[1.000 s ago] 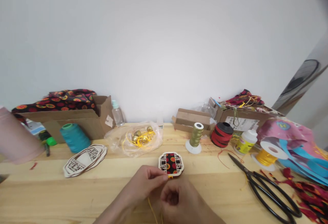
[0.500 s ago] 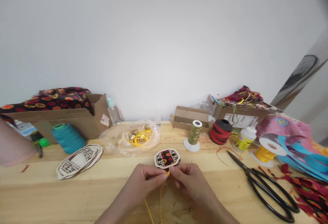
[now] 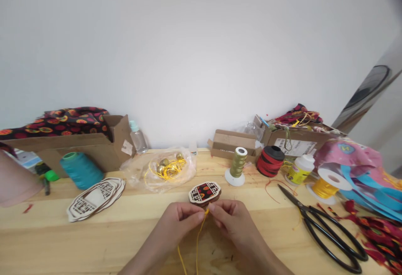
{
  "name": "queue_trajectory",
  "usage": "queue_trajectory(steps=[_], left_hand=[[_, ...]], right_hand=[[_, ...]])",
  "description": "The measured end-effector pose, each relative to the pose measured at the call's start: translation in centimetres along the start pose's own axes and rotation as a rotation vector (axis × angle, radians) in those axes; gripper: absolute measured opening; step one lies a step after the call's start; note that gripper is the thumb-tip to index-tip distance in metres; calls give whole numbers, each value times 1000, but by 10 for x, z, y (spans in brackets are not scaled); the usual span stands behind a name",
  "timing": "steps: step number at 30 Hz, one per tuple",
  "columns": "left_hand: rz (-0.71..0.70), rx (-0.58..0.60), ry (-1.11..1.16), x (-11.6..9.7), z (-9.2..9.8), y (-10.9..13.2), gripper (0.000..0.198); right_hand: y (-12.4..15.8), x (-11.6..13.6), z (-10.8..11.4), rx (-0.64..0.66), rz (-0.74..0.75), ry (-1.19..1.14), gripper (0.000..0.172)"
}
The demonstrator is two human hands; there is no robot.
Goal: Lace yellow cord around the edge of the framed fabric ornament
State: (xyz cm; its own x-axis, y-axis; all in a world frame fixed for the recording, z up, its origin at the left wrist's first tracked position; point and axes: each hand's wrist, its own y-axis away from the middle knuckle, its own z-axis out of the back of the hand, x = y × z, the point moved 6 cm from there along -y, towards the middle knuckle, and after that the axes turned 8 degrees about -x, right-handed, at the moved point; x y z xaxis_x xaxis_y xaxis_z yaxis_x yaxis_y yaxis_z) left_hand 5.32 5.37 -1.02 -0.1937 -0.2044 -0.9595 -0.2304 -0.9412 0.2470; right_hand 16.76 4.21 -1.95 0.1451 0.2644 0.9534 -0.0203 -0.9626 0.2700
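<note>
Both hands meet at the table's front middle. My left hand pinches a thin yellow cord between thumb and forefinger. From the other side my right hand pinches the same cord close by, where it looks knotted. Two strands of it hang down toward the front edge. Just beyond the fingertips, an oval wooden fretwork piece with dark patterned fabric in its middle appears layered and slightly tilted; the cord runs up to its lower edge. How the cord joins it is hidden by my fingers.
Large black scissors lie at right, near a glue bottle and a yellow ribbon spool. An olive thread spool stands behind my hands. Stacked wooden cutouts, a teal thread cone and a plastic bag are left.
The wooden piece has turned and tilted a little, showing more of its layered edge. Both hands keep their pinch on the cord in nearly the same place.
</note>
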Motion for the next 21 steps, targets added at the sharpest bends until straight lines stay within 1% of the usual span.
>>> queue_trajectory(steps=[3, 7, 12, 15, 18, 21], left_hand=[[-14, 4, -21, -3, -1, 2, 21], [-23, -6, -67, -5, -1, 3, 24], [-99, -35, -109, -7, 1, 2, 24], [-154, -60, -178, -10, 0, 3, 25], [-184, -65, -244, -13, -2, 4, 29], [-159, -42, -228, -14, -4, 5, 31]], right_hand=[[1, 0, 0, 6, 22, 36, 32], [1, 1, 2, -19, 87, 87, 31], [2, 3, 1, -38, 145, 135, 32], [4, 4, 0, -41, 167, 139, 34], [5, 4, 1, -53, 168, 110, 34], [3, 2, 2, -57, 119, 61, 35]])
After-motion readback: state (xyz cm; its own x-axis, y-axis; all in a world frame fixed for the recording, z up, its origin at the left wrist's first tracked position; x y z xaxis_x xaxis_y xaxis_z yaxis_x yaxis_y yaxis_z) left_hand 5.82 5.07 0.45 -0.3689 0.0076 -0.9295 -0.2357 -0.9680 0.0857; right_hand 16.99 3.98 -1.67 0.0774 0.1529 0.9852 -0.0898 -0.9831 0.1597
